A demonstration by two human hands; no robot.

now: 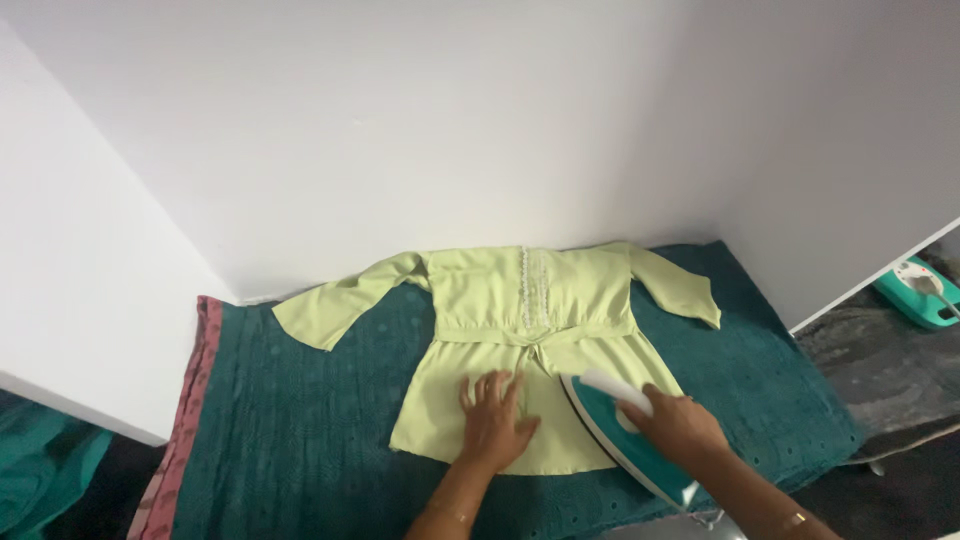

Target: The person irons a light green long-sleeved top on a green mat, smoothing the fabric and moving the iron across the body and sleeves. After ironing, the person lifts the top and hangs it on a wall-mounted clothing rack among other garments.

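Left hand point(493, 420), fingers point(488, 386) spread flat, presses on the skirt of the pale green dress point(520, 340). Right hand point(678, 425) has its fingers wrapped around the handle of the teal and white iron point(620, 435), sitting on the dress's lower right hem. The dress lies sleeves out on a dark teal cloth point(290, 430), its collar toward the white wall point(400, 130).

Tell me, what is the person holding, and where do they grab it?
The right hand grips a teal and white clothes iron by its top handle; the left hand only presses flat.
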